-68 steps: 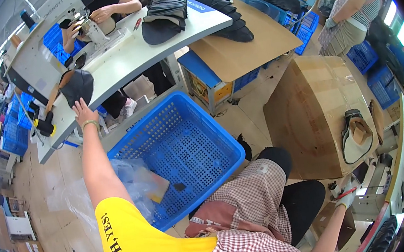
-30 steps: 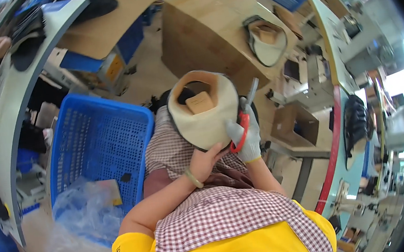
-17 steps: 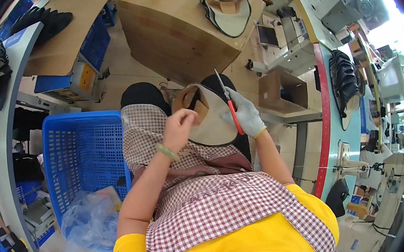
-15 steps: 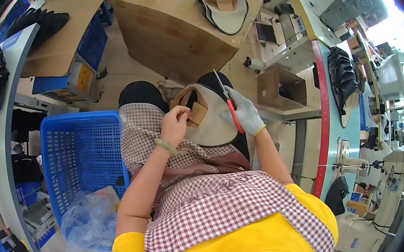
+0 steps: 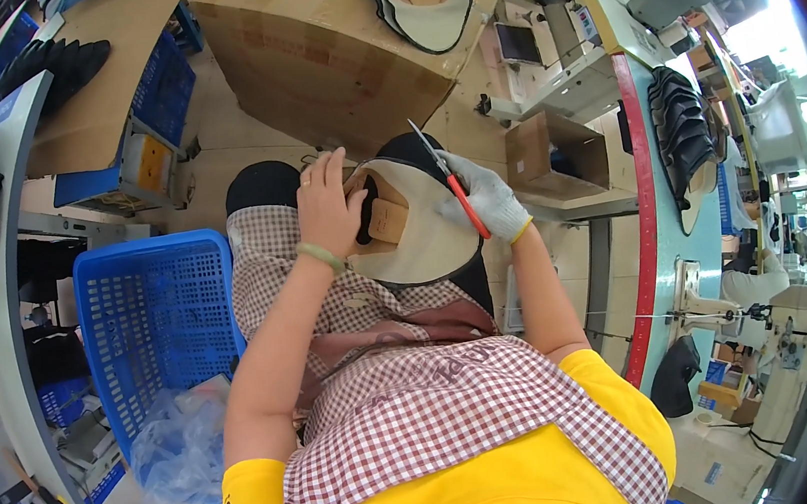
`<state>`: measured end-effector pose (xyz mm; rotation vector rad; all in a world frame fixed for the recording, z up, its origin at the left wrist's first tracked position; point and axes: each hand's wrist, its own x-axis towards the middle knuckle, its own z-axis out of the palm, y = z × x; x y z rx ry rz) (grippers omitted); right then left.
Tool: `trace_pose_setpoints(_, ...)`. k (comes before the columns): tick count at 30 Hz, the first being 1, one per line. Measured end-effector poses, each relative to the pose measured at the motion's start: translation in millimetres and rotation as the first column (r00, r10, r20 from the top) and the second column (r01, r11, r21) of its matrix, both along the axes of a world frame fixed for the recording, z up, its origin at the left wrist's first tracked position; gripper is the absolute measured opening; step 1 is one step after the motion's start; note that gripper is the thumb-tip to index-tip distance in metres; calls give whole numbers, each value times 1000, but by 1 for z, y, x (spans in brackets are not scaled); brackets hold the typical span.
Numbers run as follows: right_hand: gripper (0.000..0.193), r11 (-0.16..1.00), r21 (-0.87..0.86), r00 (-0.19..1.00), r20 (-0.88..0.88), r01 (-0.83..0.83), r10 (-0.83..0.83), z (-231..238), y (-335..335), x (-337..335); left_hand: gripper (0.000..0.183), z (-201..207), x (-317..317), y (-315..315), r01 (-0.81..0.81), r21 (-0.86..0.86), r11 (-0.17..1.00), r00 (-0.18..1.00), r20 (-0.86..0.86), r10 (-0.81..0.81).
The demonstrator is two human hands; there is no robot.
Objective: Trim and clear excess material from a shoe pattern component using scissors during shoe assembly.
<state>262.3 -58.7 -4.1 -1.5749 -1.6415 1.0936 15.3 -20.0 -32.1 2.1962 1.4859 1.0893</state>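
Note:
Across my lap lies a rounded cream shoe upper point(image 5: 432, 238) with a dark edge, a tan lining and a tan tab point(image 5: 388, 222) in its opening. My left hand point(image 5: 325, 206), bare with a ring and a pale green bangle, rests at the upper's left edge. Its fingers are stretched out and the thumb stands apart; part of the edge is hidden beneath it. In a grey glove, my right hand point(image 5: 488, 199) holds red-handled scissors point(image 5: 458, 195) at the upper's right side, blades pointing up and away. The gloved fingers are partly hidden behind the upper.
A large cardboard box point(image 5: 328, 50) stands ahead, bearing similar uppers point(image 5: 424, 8). At my left is a blue plastic crate point(image 5: 160, 322) with a clear plastic bag point(image 5: 182, 460). To the right runs a red-edged bench point(image 5: 649, 222) with stacked black pieces point(image 5: 681, 132); an open carton point(image 5: 558, 157) sits beside it.
My left hand has moved from the upper's opening to its left edge, and its curled fingers have straightened. My right hand still holds the scissors. The whole view has shifted slightly.

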Motion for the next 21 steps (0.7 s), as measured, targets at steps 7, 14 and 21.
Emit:
trace_pose_setpoints(7,62,946,-78,946,111,313,-304,46,12,-28,20,-8,-22,21,-1,-312,950,1000,-22,-6)
trace_pose_setpoints(14,59,849,-229,857,-94,476,-506,45,7,-22,17,2,-30,20,-221,-179,959,975,-32,218)
trace_pose_setpoints(21,62,878,36,867,-184,477,-463,23,-5,-36,25,9,-14,29,-232,-169,958,926,264,271)
